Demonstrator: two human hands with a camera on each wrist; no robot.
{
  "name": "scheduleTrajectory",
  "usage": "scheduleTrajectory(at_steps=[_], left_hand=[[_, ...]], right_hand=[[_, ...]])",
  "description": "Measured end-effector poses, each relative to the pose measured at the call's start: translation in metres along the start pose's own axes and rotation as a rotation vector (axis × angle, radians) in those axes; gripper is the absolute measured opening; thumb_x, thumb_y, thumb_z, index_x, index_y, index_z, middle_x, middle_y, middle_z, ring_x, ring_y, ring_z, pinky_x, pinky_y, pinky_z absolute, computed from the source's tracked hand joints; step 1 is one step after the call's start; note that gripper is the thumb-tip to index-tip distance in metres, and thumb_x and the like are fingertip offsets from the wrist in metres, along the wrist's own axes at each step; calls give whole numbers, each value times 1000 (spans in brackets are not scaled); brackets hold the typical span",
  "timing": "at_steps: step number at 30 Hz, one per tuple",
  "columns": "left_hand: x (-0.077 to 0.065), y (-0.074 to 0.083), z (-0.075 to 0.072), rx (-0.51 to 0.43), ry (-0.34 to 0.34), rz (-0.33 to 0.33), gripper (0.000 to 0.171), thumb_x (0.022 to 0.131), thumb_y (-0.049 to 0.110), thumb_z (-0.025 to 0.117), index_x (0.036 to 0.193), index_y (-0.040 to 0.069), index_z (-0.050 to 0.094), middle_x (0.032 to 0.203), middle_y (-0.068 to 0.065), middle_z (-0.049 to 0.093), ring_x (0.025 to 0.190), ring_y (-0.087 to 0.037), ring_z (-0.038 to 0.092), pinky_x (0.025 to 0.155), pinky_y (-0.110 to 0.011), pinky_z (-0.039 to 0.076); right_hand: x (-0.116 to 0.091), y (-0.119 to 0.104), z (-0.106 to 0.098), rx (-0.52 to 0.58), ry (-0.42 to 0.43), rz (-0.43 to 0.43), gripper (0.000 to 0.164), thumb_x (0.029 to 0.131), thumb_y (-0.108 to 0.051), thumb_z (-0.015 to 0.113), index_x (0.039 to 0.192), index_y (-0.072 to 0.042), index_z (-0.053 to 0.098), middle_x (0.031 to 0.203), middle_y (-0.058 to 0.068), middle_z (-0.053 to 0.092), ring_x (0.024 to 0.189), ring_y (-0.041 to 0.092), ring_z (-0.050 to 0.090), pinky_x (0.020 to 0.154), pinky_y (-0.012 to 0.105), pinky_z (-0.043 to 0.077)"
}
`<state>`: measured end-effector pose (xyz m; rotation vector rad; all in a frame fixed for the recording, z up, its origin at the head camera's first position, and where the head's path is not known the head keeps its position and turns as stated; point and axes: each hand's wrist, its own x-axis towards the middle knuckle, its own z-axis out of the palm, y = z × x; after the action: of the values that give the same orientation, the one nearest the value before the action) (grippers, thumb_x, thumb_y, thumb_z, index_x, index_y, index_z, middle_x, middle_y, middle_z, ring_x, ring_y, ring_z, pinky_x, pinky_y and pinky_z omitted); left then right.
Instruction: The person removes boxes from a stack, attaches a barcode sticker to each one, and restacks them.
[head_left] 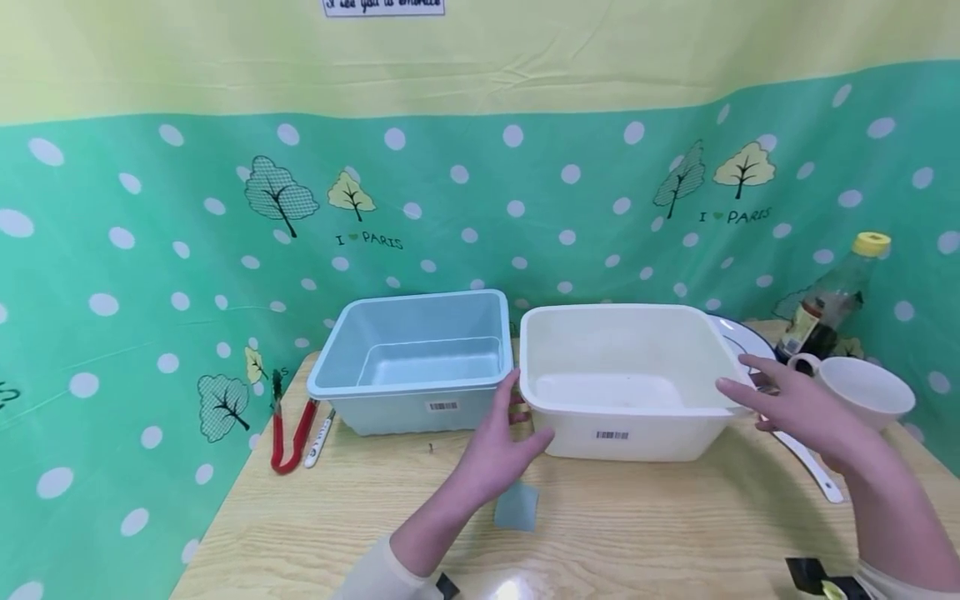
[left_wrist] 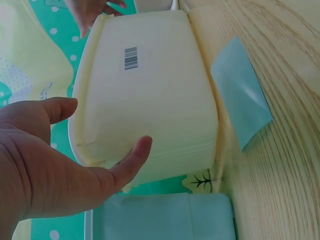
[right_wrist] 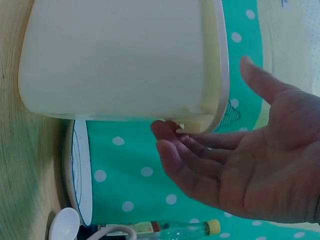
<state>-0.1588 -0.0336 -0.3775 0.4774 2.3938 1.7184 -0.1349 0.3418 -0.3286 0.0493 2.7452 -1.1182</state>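
Note:
A white plastic basin point(head_left: 652, 437) with a barcode label stands on the wooden table, right of a light blue basin point(head_left: 397, 412). My left hand point(head_left: 498, 454) is at the white basin's left end, its fingers reaching into the gap between the two basins and its thumb spread away from the front wall. At the opposite end my right hand point(head_left: 802, 400) has its fingers under the rim, as the right wrist view shows. Its thumb point(right_wrist: 255, 75) stands apart from the rim. Both basins have nothing inside.
Right of the white basin are a plate point(head_left: 738, 335), a white mug point(head_left: 870, 385), a yellow-capped bottle point(head_left: 825, 304) and a white-handled utensil point(head_left: 813, 471). A red-handled tool point(head_left: 282, 457) and a white marker point(head_left: 320, 439) lie at left. A blue-grey square point(head_left: 517, 508) lies in front.

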Motion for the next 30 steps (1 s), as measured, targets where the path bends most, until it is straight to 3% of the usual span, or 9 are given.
scheduleTrajectory(at_steps=[7, 13, 16, 20, 24, 28, 30], left_hand=[[4, 0, 5, -5, 26, 41, 96, 93, 32, 73, 164, 21, 9, 157, -8, 41, 141, -31, 41, 109, -56, 39], [9, 0, 9, -24, 61, 24, 97, 93, 36, 74, 163, 30, 8, 159, -6, 37, 147, -29, 29, 114, -66, 23], [11, 0, 12, -54, 69, 20, 98, 92, 35, 75, 163, 34, 6, 162, -2, 32, 149, -27, 24, 115, -65, 19], [13, -1, 17, -88, 71, 44, 99, 93, 31, 73, 163, 34, 3, 164, -2, 26, 150, -27, 20, 117, -62, 18], [13, -2, 20, -113, 57, 65, 94, 97, 27, 69, 163, 32, 0, 163, -7, 28, 150, -31, 23, 116, -61, 22], [13, -2, 22, -139, 46, 55, 91, 100, 28, 65, 162, 33, 0, 163, -11, 27, 149, -34, 24, 115, -59, 28], [12, 0, 23, -152, 43, 56, 89, 101, 28, 64, 163, 33, 1, 164, -11, 27, 149, -35, 24, 115, -58, 28]], right_hand=[[5, 12, 2, 108, -140, -78, 93, 103, -36, 59, 158, 5, -3, 150, 44, 23, 129, 57, 42, 83, 49, 56], [8, 17, 6, 187, -165, -120, 98, 99, -29, 66, 160, -2, -6, 155, 37, 18, 134, 62, 30, 82, 56, 55], [9, 21, 7, 215, -165, -150, 100, 99, -25, 67, 161, -6, -9, 157, 36, 13, 135, 62, 27, 83, 56, 54], [11, 27, 9, 206, -145, -208, 100, 98, -21, 68, 161, -8, -8, 157, 34, 16, 135, 58, 28, 89, 56, 51], [12, 31, 8, 182, -121, -240, 98, 97, -20, 68, 162, -9, -4, 156, 31, 22, 135, 52, 33, 90, 46, 51], [10, 32, 6, 184, -111, -264, 94, 97, -18, 68, 163, -15, 1, 155, 22, 28, 133, 32, 42, 85, 31, 52], [8, 33, 4, 209, -122, -266, 94, 97, -17, 67, 163, -18, 1, 155, 20, 29, 129, 26, 44, 84, 32, 54]])
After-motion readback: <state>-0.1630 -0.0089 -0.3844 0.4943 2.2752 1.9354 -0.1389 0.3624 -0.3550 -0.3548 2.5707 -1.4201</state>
